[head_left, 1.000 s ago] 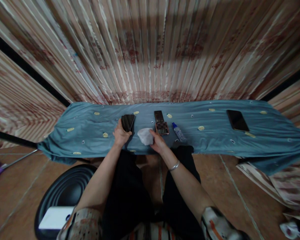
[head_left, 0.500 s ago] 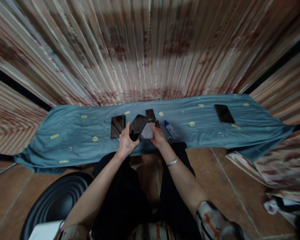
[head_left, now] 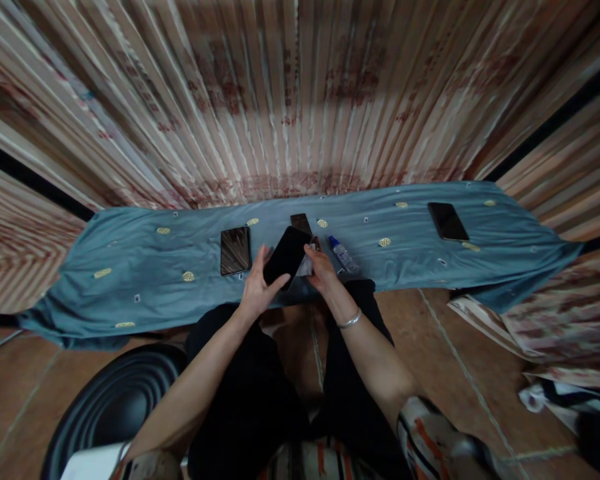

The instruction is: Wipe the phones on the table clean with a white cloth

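A black smartphone (head_left: pixel 287 256) is tilted above the near edge of the covered table, gripped along its left side by my left hand (head_left: pixel 258 285). My right hand (head_left: pixel 324 268) pinches a grey cloth (head_left: pixel 305 267) at the phone's right edge; part of the cloth is hidden behind the phone. Just beyond lies a small dark flat object (head_left: pixel 300 223), partly covered by the held phone. A clear bottle with a blue cap (head_left: pixel 345 255) rests on its side to the right of my right hand. Left of my left hand lies another dark phone or small tablet (head_left: pixel 235 251).
A third dark phone (head_left: pixel 447 221) lies toward the right end of the blue patterned tablecloth (head_left: pixel 180 307). Striped curtains (head_left: pixel 290 100) hang behind the table. A round black ribbed stool (head_left: pixel 120 400) stands on the tiled floor at lower left.
The phone has turned to face up more and shifted slightly right, closer to my right hand. The cloth, earlier plainly beside the phone, is now partly behind it.
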`<control>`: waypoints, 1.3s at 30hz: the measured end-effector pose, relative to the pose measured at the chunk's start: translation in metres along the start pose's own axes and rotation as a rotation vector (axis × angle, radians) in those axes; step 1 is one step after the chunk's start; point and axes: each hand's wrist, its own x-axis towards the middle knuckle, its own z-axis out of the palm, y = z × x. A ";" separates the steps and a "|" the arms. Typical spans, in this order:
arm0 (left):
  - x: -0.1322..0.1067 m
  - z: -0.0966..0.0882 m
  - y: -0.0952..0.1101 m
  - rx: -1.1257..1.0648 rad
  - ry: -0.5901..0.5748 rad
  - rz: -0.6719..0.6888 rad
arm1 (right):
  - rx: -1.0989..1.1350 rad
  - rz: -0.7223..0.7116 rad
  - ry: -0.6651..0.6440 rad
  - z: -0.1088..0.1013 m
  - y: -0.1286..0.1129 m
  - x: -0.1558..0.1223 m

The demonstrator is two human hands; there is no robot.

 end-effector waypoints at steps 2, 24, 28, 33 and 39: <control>0.004 -0.001 -0.001 -0.225 0.114 -0.197 | 0.004 0.027 0.024 0.001 -0.002 -0.002; 0.001 0.002 0.017 -0.774 -0.229 -0.793 | -0.128 -0.171 0.151 0.006 -0.014 -0.005; 0.001 0.006 0.012 -0.754 -0.239 -0.776 | -0.340 -0.437 0.122 0.004 -0.020 -0.016; 0.001 0.015 0.016 -0.764 -0.200 -0.707 | -0.814 -0.628 -0.234 0.012 -0.005 -0.034; 0.003 0.017 0.026 -0.779 -0.116 -0.770 | -1.242 -0.768 -0.356 0.014 0.012 -0.032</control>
